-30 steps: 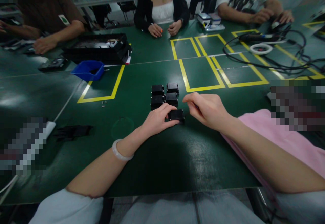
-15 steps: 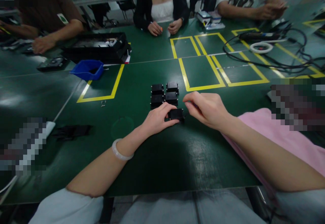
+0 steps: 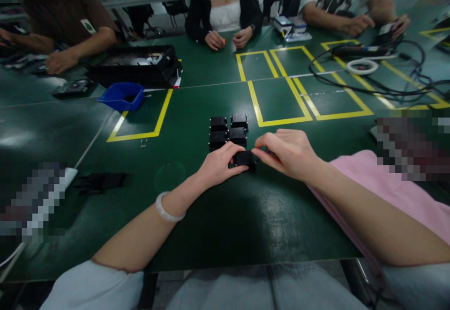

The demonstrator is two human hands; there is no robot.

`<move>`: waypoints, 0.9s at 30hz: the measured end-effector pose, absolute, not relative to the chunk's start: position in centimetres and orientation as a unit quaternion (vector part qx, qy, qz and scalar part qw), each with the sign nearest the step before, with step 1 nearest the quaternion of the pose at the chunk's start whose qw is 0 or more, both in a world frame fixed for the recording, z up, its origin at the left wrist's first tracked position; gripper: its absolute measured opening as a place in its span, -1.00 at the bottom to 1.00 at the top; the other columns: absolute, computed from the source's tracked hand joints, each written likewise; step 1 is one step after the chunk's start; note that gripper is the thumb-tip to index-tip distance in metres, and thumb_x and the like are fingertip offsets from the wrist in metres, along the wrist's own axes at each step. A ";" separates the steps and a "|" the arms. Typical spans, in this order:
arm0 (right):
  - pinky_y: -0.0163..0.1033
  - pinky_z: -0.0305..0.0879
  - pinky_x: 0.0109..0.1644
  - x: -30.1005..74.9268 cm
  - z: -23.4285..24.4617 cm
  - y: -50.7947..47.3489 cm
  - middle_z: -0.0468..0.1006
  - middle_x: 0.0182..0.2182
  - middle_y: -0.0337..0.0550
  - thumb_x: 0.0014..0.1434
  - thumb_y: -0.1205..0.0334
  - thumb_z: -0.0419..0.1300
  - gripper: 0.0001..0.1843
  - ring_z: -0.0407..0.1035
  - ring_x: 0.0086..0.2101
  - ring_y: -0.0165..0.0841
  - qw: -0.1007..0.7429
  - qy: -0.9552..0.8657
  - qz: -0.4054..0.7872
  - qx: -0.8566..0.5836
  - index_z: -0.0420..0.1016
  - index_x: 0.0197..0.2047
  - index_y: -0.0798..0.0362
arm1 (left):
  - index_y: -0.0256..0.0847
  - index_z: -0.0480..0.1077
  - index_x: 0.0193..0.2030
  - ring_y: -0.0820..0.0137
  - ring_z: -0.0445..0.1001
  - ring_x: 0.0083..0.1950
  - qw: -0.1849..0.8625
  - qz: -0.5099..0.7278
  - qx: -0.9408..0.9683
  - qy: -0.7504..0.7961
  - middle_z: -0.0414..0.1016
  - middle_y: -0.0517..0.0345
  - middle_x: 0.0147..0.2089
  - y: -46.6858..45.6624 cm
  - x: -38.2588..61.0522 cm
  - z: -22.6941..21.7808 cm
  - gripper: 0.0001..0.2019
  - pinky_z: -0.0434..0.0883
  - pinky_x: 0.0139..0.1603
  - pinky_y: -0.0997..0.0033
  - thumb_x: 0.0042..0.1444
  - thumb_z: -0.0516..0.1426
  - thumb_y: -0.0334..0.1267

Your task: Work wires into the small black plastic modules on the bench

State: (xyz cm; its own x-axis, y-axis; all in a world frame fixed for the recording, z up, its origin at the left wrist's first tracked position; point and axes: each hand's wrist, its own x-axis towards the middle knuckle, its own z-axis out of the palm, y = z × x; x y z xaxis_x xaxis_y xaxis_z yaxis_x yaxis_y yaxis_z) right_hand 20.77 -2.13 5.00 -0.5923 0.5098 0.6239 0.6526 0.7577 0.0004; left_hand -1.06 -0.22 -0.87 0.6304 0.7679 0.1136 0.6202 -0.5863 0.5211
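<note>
My left hand, with a pale bracelet at the wrist, grips a small black box from its left side, thumb in front and fingers behind. The box rests on the green table and shows small shiny studs at its edges. My right hand is closed in a pinch at the box's right upper corner; what lies between its fingertips, if anything, is too small to make out. Just beyond the left hand, several similar black boxes stand in two close rows.
Small metal pieces lie by a yellow-taped outline, near a blue bin and a black crate. Black parts sit at left, pink cloth at right. Cables spread at far right. Several people sit across the table.
My right hand has come slightly left and down, its fingertips now at the held box's corner. My left hand stays in place. The co-worker at far right has moved their hands apart.
</note>
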 end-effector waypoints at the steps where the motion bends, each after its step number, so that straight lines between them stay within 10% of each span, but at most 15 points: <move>1: -0.33 0.13 -0.41 20.8 5.0 -2.1 0.41 -0.60 -0.30 0.30 0.20 0.02 -0.79 0.27 -0.58 -0.48 0.310 -0.884 -0.113 -0.329 0.39 -0.30 0.09 | -0.12 0.30 0.03 0.39 0.42 -0.24 0.222 0.166 0.875 0.397 0.38 0.15 -0.06 -0.2 -1.1 -0.9 -0.63 0.35 -0.21 0.37 0.17 0.16 -0.01; 27: -0.32 0.13 -0.42 20.9 4.9 -2.0 0.43 -0.57 -0.26 0.29 0.28 -0.01 -0.79 0.32 -0.55 -0.44 0.308 -0.882 -0.071 -0.349 0.41 -0.23 0.15 | -0.12 0.29 0.03 0.40 0.42 -0.24 0.217 0.164 0.876 0.398 0.38 0.15 -0.05 -0.2 -1.0 -0.8 -0.64 0.34 -0.22 0.38 0.16 0.17 -0.02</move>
